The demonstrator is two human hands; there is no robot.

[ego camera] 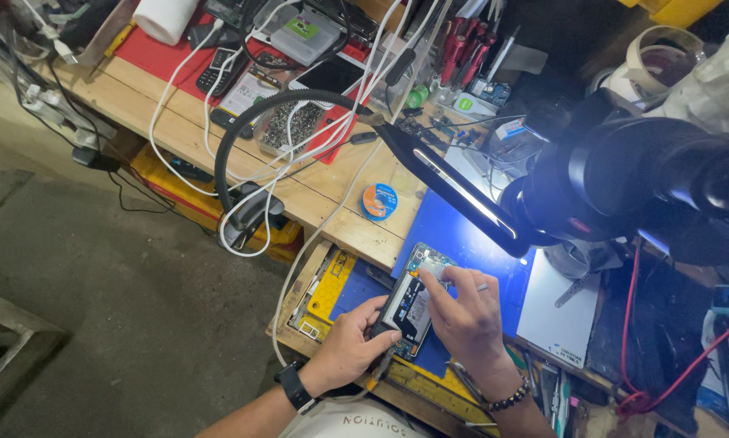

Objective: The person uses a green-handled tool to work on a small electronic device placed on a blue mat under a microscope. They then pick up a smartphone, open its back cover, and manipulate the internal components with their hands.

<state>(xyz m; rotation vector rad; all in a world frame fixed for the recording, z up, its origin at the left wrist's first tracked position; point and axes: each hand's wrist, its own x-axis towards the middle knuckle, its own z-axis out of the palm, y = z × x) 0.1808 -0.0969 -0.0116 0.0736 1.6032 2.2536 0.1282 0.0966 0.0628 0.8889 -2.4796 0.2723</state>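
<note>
Head camera looks down on a cluttered wooden workbench (332,191). At about 6 o'clock, an opened phone (410,307) lies on a blue mat (453,235), its back cover off and circuit boards exposed. At 7 o'clock of it, the left hand (350,350) grips its lower end, fingers curled around the edge. The right hand (466,318) rests on top, fingertips pressing the innards; whether they pinch anything is unclear. Disassembly looks well underway. A solder spool (379,200) sits at 12 o'clock, a microscope (648,174) at 2 o'clock.

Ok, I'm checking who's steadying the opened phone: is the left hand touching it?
Touching. The head view shows the left hand wrapped around the lower end of the opened phone, thumb against its edge.
</note>
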